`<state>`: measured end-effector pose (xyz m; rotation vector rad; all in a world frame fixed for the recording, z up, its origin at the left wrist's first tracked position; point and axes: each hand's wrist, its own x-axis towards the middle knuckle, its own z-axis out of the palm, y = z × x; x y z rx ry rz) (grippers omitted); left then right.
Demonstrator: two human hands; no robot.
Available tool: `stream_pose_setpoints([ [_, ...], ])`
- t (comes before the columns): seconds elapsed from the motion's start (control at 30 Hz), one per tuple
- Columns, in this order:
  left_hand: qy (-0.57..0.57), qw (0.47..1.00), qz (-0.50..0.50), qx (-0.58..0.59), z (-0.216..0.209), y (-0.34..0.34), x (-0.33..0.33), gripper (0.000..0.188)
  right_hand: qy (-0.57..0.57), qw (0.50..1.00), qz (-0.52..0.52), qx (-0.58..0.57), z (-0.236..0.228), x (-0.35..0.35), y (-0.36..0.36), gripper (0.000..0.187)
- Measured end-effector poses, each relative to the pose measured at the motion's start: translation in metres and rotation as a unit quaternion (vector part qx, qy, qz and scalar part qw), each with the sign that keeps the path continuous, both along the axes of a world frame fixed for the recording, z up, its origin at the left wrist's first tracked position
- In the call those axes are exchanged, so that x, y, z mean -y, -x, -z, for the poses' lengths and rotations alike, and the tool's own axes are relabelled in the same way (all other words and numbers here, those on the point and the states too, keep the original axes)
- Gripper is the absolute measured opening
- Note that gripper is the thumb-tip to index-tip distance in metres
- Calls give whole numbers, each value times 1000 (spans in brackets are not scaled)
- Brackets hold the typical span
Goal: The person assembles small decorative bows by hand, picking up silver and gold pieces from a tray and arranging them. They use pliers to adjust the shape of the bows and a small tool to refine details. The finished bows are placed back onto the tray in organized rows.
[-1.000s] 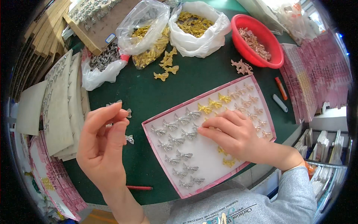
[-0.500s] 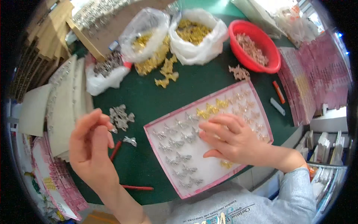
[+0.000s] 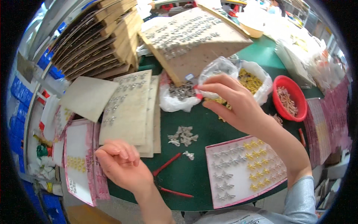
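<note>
My left hand (image 3: 121, 166) is in the air near the edge of the pink-rimmed trays at the left. Its fingers are curled in, and anything inside them is hidden. My right hand (image 3: 236, 102) reaches over the table in front of the plastic bags, its thumb and fingers apart and no object visible between them. Below its forearm lies a pink-edged white tray (image 3: 238, 189) with rows of silver, gold and rose-coloured bow-shaped pieces. Between the hands, a loose heap of silver pieces (image 3: 182, 136) lies on the green table, one more silver piece (image 3: 189, 155) beside red-handled pliers (image 3: 167, 164).
White bags hold dark silver pieces (image 3: 182, 91) and gold pieces (image 3: 250, 80). A red bowl (image 3: 276, 99) contains rose-coloured pieces. Cream boards (image 3: 123, 130) lean at the left, before stacked brown boards (image 3: 123, 48). Pink trays (image 3: 317, 130) stand at the right.
The view has swung left and upward. My right hand has moved off the tray toward the bags, uncovering the gold rows. My left hand has shifted left, away from the loose silver heap, its fingers curled tighter.
</note>
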<state>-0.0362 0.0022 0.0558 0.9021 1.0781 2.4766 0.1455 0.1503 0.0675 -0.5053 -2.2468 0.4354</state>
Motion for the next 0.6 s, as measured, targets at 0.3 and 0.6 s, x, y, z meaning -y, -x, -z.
stream_pose_setpoints([
  [0.3, -87, 947, 128, 280, 7, 14, 2, 27, 3, 996, 23, 90, 30, -53, 91, 12],
  [0.6, -199, 918, 112, 324, 11, 36, 9, 19, -13, 997, -64, 35, 47, -28, 172, 18],
])
